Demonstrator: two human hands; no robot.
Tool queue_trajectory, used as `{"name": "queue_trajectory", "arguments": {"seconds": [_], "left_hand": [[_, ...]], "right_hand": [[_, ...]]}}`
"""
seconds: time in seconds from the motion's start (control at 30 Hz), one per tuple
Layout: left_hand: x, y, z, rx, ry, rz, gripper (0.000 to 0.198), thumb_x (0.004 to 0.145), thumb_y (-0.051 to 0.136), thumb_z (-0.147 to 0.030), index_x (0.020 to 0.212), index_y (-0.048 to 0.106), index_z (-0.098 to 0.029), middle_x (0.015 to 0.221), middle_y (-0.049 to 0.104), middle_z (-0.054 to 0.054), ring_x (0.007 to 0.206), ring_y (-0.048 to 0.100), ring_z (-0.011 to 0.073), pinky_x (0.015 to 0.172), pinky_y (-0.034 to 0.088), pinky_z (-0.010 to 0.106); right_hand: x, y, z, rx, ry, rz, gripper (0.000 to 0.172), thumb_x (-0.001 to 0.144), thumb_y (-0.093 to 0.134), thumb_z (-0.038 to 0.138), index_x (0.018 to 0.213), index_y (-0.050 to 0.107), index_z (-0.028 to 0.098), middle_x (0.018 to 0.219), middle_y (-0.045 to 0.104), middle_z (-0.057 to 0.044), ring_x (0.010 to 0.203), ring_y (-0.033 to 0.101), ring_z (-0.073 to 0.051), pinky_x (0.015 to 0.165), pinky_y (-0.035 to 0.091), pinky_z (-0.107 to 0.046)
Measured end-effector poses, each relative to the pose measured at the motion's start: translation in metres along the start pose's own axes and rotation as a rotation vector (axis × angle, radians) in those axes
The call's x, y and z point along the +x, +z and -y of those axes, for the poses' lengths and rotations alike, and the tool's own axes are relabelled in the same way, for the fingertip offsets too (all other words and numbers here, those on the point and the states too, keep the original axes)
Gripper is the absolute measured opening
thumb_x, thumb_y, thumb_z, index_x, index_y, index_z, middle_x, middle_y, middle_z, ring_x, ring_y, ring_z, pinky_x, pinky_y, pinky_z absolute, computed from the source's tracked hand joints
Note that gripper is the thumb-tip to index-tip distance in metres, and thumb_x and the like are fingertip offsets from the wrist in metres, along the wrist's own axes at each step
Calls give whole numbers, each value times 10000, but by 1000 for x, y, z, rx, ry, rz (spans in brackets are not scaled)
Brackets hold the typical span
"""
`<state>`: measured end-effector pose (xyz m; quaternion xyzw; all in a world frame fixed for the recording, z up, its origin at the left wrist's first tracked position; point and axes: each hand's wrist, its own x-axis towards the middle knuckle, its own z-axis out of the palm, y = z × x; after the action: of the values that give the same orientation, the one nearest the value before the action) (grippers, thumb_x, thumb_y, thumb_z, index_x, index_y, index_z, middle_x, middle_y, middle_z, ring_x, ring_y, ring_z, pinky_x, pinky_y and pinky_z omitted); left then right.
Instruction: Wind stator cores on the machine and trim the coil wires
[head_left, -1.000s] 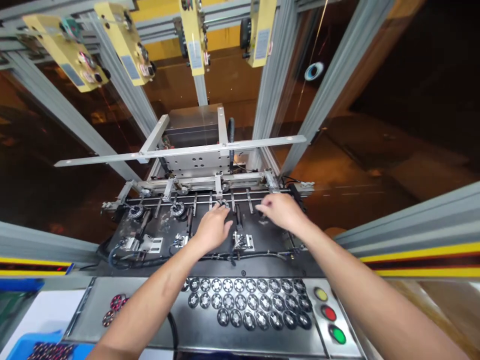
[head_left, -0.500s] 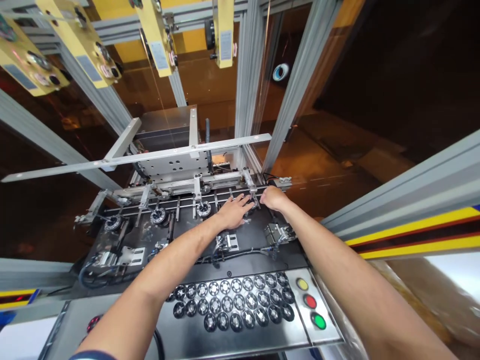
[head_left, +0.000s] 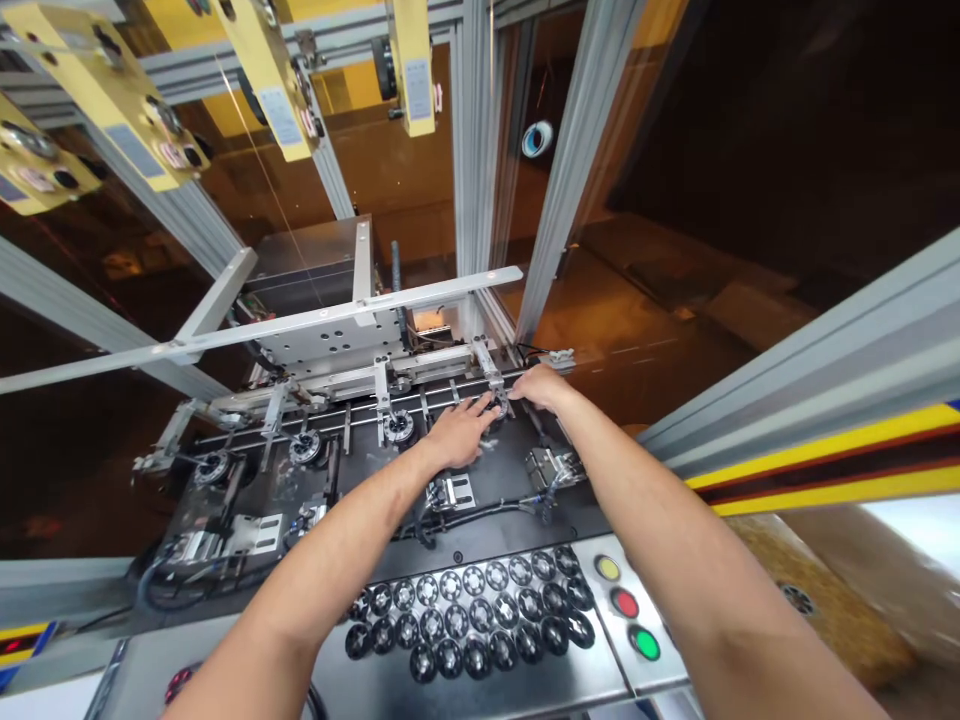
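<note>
My left hand (head_left: pixel 459 436) reaches palm down over the machine's dark bed, its fingers stretched out. Their tips lie at a round slotted motor stator (head_left: pixel 497 406) on the rightmost fixture, which they partly cover. Just right of that stator, my right hand (head_left: pixel 543 386) has its fingers pinched together; what they hold, if anything, is hidden. Along the same line to the left sit further round stators on their fixtures: one stator (head_left: pixel 399 428) close to my left hand, another stator (head_left: pixel 305 449), and a third stator (head_left: pixel 212 467) at the far left.
Rows of black-and-silver stators (head_left: pixel 480 612) lie on the metal front ledge (head_left: pixel 390 690). Yellow, red and green buttons (head_left: pixel 625 602) are at its right. A long metal bar (head_left: pixel 300 325) crosses above the bed. Yellow wire tensioners (head_left: pixel 274 95) hang overhead. Yellow-striped rails (head_left: pixel 832 470) flank the sides.
The view has shifted slightly, so the machine sits a little further left. Both hands stay at the rightmost fixture; my right fingers are a little closer to the stator.
</note>
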<state>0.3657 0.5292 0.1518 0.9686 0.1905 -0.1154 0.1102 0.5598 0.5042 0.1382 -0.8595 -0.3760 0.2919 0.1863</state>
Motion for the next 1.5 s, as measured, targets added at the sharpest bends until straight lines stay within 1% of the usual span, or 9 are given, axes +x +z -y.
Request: {"name": "queue_trajectory", "arguments": {"seconds": [0.2, 0.37, 0.6, 0.83, 0.97, 1.27, 1.37, 1.43, 1.5], "left_hand": [[-1, -3, -2, 8, 1, 9, 818, 745, 702, -199, 1469, 324, -234, 1625, 204, 109, 1420, 357, 345, 1116, 383, 464], [0, -1, -1, 8, -2, 5, 829, 751, 696, -201, 1477, 301, -266, 1639, 140, 94, 1427, 348, 334, 1120, 378, 469], [0, 2, 0, 1, -10, 3, 843, 755, 690, -199, 1489, 280, -263, 1641, 137, 92, 1432, 339, 334, 1110, 391, 474], [-2, 3, -1, -3, -12, 1, 867, 749, 709, -229, 1490, 262, -255, 1642, 133, 100, 1431, 346, 317, 1104, 396, 444], [-3, 1, -3, 8, -7, 9, 865, 753, 699, -209, 1491, 252, -262, 1641, 135, 101, 1404, 397, 304, 1091, 411, 426], [-5, 2, -2, -11, -17, 75, 910, 768, 627, -118, 1525, 155, -303, 1649, 11, 86, 1354, 468, 314, 1076, 425, 466], [-3, -6, -5, -28, -28, 93, 926, 751, 611, -73, 1523, 167, -326, 1646, 20, 76, 1320, 510, 313, 1071, 430, 485], [-7, -22, -9, -45, -28, 88, 900, 746, 618, -70, 1511, 221, -330, 1642, 84, 69, 1303, 531, 301, 1069, 443, 448], [-26, -44, -15, -67, -20, 57, 845, 782, 619, -114, 1512, 238, -304, 1634, 143, 67, 1343, 490, 275, 1090, 430, 388]], "right_hand": [[-30, -1, -8, 151, 82, 92, 266, 936, 606, 337, 1116, 612, 142, 1071, 651, -58, 882, 654, -177, 749, 575, -354], [-30, -2, -6, 212, 100, 118, 277, 936, 605, 340, 1132, 607, 145, 1095, 645, -63, 903, 652, -184, 763, 574, -364], [-32, -2, -7, 248, 112, 134, 277, 936, 605, 332, 1144, 602, 148, 1108, 640, -66, 910, 651, -184, 766, 574, -367], [-32, -1, -7, 203, 101, 159, 297, 935, 605, 340, 1165, 597, 152, 1143, 632, -72, 953, 644, -201, 801, 567, -392], [-30, -4, -5, 169, 43, 124, 302, 935, 604, 343, 1169, 595, 153, 1154, 628, -73, 964, 641, -206, 809, 564, -398], [-19, -5, 9, 24, -35, 138, 278, 930, 612, 349, 1115, 621, 142, 1100, 648, -59, 923, 651, -198, 783, 569, -373], [-24, -11, 21, -50, -31, 100, 270, 934, 606, 357, 1092, 626, 139, 1061, 660, -54, 886, 658, -184, 764, 572, -360], [-37, -23, 31, -96, -50, 36, 280, 933, 606, 372, 1082, 629, 137, 1051, 667, -54, 891, 662, -184, 779, 567, -373], [-64, -37, 38, -133, -98, -57, 287, 916, 625, 379, 1072, 641, 138, 1062, 679, -69, 941, 664, -205, 838, 549, -400]]}}
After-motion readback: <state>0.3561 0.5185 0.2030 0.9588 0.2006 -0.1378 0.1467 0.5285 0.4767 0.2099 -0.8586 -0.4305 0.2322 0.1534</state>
